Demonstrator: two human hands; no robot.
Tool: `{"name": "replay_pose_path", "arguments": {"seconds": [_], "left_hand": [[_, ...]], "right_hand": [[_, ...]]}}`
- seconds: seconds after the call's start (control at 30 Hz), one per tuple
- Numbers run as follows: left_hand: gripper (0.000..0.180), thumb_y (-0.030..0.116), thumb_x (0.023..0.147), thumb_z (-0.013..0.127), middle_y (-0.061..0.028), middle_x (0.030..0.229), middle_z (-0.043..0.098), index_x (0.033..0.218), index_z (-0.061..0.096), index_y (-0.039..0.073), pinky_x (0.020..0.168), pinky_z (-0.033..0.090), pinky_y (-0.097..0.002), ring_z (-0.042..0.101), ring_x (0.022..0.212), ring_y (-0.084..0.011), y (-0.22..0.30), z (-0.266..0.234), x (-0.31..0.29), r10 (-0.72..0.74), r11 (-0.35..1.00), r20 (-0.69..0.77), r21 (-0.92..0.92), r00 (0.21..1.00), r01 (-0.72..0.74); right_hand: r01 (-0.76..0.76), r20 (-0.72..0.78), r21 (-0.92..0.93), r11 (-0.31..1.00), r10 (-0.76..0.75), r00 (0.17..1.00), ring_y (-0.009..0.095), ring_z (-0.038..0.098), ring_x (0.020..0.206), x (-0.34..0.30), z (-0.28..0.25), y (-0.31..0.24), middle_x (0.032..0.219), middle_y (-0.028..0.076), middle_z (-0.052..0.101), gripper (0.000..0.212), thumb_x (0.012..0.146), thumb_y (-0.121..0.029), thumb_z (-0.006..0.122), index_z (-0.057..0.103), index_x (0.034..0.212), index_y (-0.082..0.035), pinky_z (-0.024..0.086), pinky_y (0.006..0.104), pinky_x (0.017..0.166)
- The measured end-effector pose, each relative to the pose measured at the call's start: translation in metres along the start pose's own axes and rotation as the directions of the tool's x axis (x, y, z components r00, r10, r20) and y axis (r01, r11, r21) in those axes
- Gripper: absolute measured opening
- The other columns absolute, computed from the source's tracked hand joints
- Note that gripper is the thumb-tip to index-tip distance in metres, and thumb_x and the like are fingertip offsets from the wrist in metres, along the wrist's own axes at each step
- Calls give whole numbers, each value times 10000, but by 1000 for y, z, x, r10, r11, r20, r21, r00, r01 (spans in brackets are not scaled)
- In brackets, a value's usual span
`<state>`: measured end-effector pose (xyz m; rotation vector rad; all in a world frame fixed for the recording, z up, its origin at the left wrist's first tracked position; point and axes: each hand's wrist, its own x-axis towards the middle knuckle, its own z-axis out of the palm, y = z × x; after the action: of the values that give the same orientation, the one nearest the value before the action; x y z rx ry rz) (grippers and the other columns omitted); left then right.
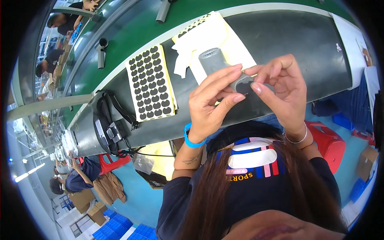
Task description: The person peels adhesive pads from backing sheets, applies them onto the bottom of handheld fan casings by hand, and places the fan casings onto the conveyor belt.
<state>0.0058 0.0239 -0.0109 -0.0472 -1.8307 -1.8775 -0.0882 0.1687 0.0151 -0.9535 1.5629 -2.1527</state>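
- The grey piece (237, 81) is up between the two hands above the bench, its rounded end facing the wearer, with a dark patch (245, 87) on that end.
- The left hand (212, 99) is closed around it, thumb on the near side, fingers over the far side.
- The right hand (283, 90) has thumb and forefinger close together at the patch's edge, other fingers loosely curled; I can't quite tell whether it pinches the patch or only presses it.
- Just beyond the left fingers, a grey barrel (211, 57) with a vented end shows against white paper (204, 37).
- Left of that, a sheet (174, 98) carrying rows of black stickers (152, 85) lies on the black bench (298, 44).
- Farther left sits a black strap (120, 110).
- Past the bench, an L-shaped grey part (101, 56) rests on the green belt (130, 28).
- Behind the right elbow stands a red stool (334, 148).
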Motion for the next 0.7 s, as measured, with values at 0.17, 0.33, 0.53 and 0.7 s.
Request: {"name": "replay_pose_path", "arguments": {"seconds": [0.17, 0.33, 0.53, 0.7], "left_hand": [[374, -25, 807, 677, -189, 1214, 574, 1174, 602, -45, 706, 570, -245, 636, 829, -140, -1, 1, -2, 6, 1000, 2, 3, 1000, -6], [364, -28, 810, 673, -193, 1213, 573, 1167, 606, -48, 709, 568, -245, 637, 840, -143, 1, 4, -1, -7, 1000, 1, -2, 1000, 7], [363, -34, 810, 673, -195, 1209, 574, 1167, 608, -47, 710, 560, -238, 627, 858, -140, -1, 5, -1, -22, 1000, -7, 0, 1000, 22], [362, -34, 805, 681, -193, 1200, 575, 1160, 611, -47, 702, 549, -227, 619, 862, -134, -1, 9, -2, -10, 1000, -30, -17, 1000, 9]], "right_hand": [[-53, -6, -16, 998, 53, 999, 203, 599, 1007, -1, 2, -5, 861, 68, 546, 298, 802, 118, 597, 408, 953, -55, 475, 289, 849], [-72, -45, -38, 997, 70, 997, 182, 605, 993, -2, 2, -5, 870, 63, 547, 300, 801, 117, 595, 404, 954, -56, 484, 274, 832], [-53, -27, -90, 995, 51, 998, 167, 606, 987, -2, 1, -7, 872, 59, 550, 304, 802, 108, 592, 398, 968, -57, 484, 267, 826], [-63, -22, -159, 985, 61, 998, 154, 602, 973, -2, 2, -12, 876, 69, 568, 299, 805, 97, 588, 399, 986, -50, 481, 262, 827]]}}
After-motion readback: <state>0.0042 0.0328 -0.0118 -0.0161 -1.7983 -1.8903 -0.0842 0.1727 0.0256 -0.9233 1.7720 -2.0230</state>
